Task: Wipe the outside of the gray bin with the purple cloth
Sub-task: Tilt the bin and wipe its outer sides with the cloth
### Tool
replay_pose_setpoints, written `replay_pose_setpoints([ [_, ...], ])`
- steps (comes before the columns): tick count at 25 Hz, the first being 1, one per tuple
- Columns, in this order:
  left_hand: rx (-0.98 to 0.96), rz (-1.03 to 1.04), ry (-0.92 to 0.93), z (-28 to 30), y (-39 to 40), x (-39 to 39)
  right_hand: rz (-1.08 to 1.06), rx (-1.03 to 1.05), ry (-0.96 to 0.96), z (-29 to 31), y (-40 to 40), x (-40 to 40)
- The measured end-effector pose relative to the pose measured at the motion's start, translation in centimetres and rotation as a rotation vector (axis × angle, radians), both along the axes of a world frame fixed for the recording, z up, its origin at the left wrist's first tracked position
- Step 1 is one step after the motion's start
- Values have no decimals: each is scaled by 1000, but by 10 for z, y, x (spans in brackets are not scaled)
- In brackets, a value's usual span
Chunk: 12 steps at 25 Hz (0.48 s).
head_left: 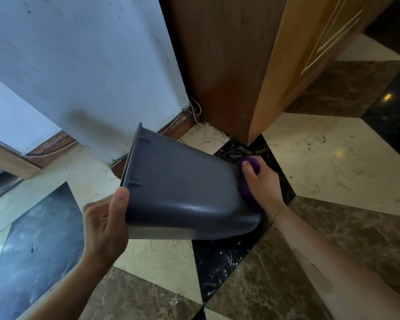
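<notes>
Low in the view, two bare forearms are seen reaching forward from the bottom edge over a marble-tiled floor (333,153) of cream, brown and black panels. The left hand (104,224) is closed on the rim of the gray bin (183,192), the thumb laid over the outer wall at the rim's near corner and the fingers curled out of sight behind it. The bin is held tipped on its side, its open mouth turned to the left toward the wall and its closed base pointed right; whether the base touches the floor cannot be told. The right hand (262,181) is pressed against that base with the wrist bent inward, and the purple cloth (248,181) is bunched under its palm and gripped between thumb and fingers, only folds of it showing at the bin's edge. Beyond the bin, a scuffed white wall (86,65) with a dark wooden skirting is met by a wooden cabinet (252,65), and a thin cord (195,109) hangs in the corner between them.
</notes>
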<state>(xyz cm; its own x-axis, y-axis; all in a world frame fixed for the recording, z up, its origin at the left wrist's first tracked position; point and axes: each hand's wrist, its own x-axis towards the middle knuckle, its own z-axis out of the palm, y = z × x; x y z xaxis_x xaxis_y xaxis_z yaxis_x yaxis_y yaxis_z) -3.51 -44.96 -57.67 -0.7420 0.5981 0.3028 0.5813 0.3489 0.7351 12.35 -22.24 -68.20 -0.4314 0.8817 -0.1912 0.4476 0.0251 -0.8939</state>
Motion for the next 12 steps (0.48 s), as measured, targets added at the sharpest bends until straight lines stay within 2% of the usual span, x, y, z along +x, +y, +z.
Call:
replay_pose_setpoints([
  [4, 18, -21, 33, 3, 0, 6, -395, -494, 171, -18, 0, 11],
  [5, 17, -18, 37, 4, 1, 6, -474, -511, 154, -20, -6, 13],
  [6, 17, -15, 33, 4, 1, 7, -499, -430, 131, -19, -15, 15],
  [7, 16, -13, 31, 3, 1, 7, -473, -264, 107, -12, -29, 17],
  [9, 15, -8, 36, 3, 4, 8, -315, 67, 112, 9, -60, 15],
  [12, 22, -22, 62, 5, 12, 20, 6, 249, 216, 41, -101, -5],
])
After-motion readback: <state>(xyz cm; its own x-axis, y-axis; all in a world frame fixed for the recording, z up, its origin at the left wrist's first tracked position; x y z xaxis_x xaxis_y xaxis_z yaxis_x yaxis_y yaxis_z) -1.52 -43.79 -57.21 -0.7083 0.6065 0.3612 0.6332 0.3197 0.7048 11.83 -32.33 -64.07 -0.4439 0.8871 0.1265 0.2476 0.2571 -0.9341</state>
